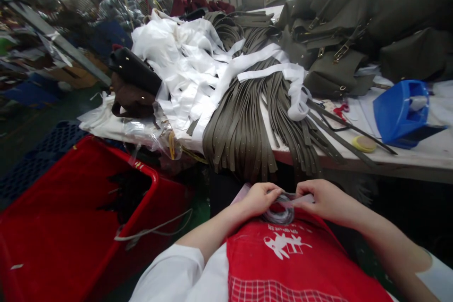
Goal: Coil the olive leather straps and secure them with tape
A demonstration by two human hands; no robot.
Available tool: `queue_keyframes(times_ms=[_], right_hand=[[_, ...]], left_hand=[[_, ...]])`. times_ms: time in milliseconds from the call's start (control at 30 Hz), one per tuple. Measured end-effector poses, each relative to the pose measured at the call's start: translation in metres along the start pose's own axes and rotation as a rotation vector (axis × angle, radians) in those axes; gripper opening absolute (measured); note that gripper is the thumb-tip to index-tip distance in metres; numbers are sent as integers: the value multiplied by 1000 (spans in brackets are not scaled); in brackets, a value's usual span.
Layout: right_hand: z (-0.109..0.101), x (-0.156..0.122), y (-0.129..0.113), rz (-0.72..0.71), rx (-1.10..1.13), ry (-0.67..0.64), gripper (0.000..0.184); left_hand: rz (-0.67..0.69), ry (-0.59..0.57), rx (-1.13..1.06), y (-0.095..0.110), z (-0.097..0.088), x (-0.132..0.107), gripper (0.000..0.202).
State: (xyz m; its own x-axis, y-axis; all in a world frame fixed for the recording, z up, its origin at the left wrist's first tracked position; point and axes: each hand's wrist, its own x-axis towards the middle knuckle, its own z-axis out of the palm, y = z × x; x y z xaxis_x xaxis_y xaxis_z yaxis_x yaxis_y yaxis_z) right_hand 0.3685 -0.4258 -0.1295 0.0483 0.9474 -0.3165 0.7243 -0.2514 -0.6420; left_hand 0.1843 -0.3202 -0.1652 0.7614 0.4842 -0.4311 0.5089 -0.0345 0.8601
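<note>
Close to the front of my red apron (283, 264), my left hand (260, 197) has its fingers closed on a coil of thin, grey, cord-like material (279, 217). My right hand (325, 199) pinches a pale, translucent plastic strip (300, 199) just right of the coil. The strip runs between the two hands; whether it is part of a bag around the coil, I cannot tell. Beyond my hands, many dark olive straps (240, 127) with small holes hang over the table's front edge. White strips (253, 59) of thin material lie across them.
A large red bin (46, 226) with dark material inside stands at my left. On the table (399, 160) are olive bags (336, 68), a blue tape dispenser (403, 113), a round yellow-rimmed object (364, 144), a white plastic heap (177, 52) and a black bag (136, 71).
</note>
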Motion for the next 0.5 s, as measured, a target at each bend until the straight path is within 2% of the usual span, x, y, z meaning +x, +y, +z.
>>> queue_keyframes(times_ms=[100, 233, 300, 400, 467, 500], right_hand=[[-3, 7, 11, 0, 228, 56, 23], [9, 24, 17, 24, 494, 122, 31], [18, 31, 20, 102, 668, 85, 38], [32, 35, 26, 226, 859, -18, 58], [41, 35, 27, 244, 910, -83, 67], [46, 35, 27, 242, 938, -102, 65]], left_hand=[[80, -21, 79, 4, -1, -2, 37], [217, 25, 189, 6, 5, 0, 37], [246, 61, 213, 5, 7, 1, 32], [279, 79, 195, 4, 9, -1, 30], [314, 76, 180, 5, 9, -4, 29], [333, 71, 174, 5, 8, -5, 30]])
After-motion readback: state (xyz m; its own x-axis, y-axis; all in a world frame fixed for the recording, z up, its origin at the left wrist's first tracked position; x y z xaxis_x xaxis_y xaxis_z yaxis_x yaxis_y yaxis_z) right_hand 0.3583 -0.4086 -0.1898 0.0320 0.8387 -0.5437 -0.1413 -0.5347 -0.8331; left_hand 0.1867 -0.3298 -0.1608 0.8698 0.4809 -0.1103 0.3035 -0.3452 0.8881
